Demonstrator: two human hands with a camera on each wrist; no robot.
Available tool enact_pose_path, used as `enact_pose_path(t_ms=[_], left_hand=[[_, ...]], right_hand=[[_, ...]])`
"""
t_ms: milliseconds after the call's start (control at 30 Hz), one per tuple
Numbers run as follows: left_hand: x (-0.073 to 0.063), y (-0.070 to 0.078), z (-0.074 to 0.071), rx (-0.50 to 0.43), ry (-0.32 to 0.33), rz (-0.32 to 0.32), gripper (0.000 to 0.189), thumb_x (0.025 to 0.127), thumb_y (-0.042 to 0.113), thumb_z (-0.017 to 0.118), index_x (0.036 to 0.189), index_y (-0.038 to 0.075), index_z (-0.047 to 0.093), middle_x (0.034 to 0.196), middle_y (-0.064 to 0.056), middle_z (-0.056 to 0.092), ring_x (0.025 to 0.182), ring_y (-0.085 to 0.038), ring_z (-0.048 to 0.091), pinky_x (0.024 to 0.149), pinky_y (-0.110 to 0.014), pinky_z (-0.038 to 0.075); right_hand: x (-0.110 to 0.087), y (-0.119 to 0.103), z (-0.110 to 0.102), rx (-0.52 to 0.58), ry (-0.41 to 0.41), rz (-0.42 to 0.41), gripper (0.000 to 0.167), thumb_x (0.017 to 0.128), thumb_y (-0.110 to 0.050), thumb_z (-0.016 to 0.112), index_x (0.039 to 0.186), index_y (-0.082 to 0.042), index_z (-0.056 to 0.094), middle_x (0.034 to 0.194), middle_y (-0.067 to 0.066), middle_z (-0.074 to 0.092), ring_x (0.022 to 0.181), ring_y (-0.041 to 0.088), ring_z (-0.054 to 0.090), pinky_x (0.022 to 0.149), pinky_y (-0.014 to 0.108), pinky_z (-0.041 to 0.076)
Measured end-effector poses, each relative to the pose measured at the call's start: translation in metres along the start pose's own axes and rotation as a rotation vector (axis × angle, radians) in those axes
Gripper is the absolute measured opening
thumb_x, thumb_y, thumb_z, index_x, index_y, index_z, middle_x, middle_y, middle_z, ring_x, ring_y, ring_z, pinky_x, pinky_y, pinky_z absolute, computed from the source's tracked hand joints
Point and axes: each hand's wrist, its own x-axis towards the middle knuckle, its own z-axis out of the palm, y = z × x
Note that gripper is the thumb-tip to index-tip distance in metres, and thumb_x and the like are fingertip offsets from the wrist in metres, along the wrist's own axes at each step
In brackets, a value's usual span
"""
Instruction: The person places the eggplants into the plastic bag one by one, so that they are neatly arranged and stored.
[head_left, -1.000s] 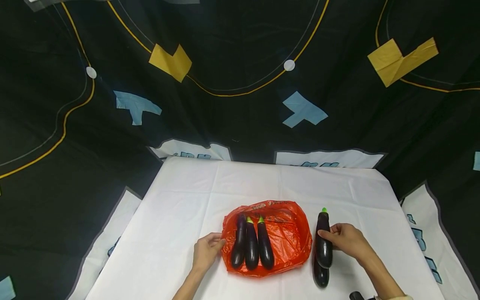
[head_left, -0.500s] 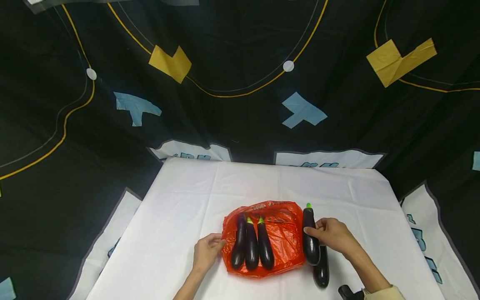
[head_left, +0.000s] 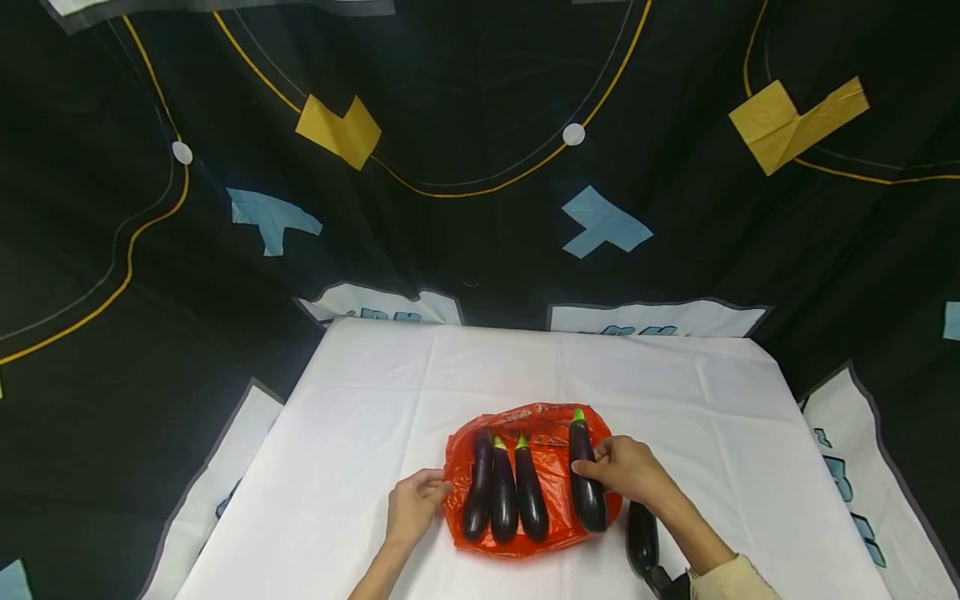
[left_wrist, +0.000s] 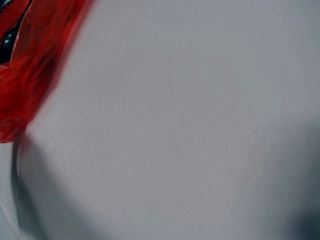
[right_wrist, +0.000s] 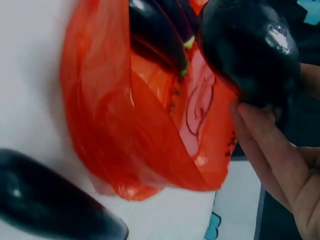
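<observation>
A red plastic bag (head_left: 555,467) lies spread on the white table, with three dark eggplants (head_left: 503,492) side by side in its left half. At the bag's left edge, my left hand (head_left: 412,507) pinches the plastic between thumb and fingers; the left wrist view shows only bag and cloth. My right hand (head_left: 633,473) grips another eggplant (head_left: 583,479) by its side, over the right part of the bag, green stem end pointing away from me. In the right wrist view this eggplant (right_wrist: 245,45) hangs by the bag's opening, fingertips along it.
One more eggplant (head_left: 642,537) lies on the white tablecloth (head_left: 390,375) right of the bag, partly behind the right forearm. A black device (head_left: 667,581) sits at the right wrist. A dark curtain (head_left: 465,242) with taped shapes stands behind the table.
My right hand has carried its eggplant leftward, from above the eggplant on the table to over the bag's right part. The left hand has stayed at the bag's edge.
</observation>
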Motion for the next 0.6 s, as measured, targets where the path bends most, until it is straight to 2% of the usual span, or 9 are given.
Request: enact_pose_path(t_ms=[167, 400, 600], left_hand=[[0.000, 0.000, 0.001, 0.004, -0.002, -0.005, 0.016, 0.083, 0.012, 0.073, 0.096, 0.004, 0.071, 0.080, -0.005, 0.070, 0.067, -0.012, 0.066, 0.055, -0.022, 0.051], [-0.001, -0.001, 0.001, 0.021, -0.018, -0.017, 0.015, 0.084, 0.014, 0.072, 0.096, 0.005, 0.070, 0.079, -0.002, 0.070, 0.066, -0.011, 0.065, 0.053, -0.023, 0.051], [0.001, -0.001, 0.000, 0.011, -0.015, -0.009, 0.013, 0.083, 0.012, 0.072, 0.094, 0.005, 0.070, 0.079, -0.002, 0.070, 0.067, -0.011, 0.066, 0.054, -0.023, 0.051]], right_hand=[[0.005, -0.005, 0.013, -0.037, -0.009, -0.035, 0.035, 0.077, -0.032, 0.078, 0.066, -0.009, 0.054, 0.053, -0.001, 0.049, 0.051, 0.012, 0.052, 0.047, 0.026, 0.038], [0.012, -0.008, 0.029, -0.064, -0.037, -0.061, 0.041, 0.077, -0.030, 0.078, 0.057, -0.012, 0.048, 0.047, -0.005, 0.035, 0.044, 0.009, 0.036, 0.043, 0.023, 0.024], [0.019, -0.006, 0.041, -0.127, -0.006, -0.105, 0.043, 0.076, -0.028, 0.079, 0.054, -0.012, 0.046, 0.046, -0.006, 0.038, 0.043, 0.008, 0.039, 0.042, 0.022, 0.026]])
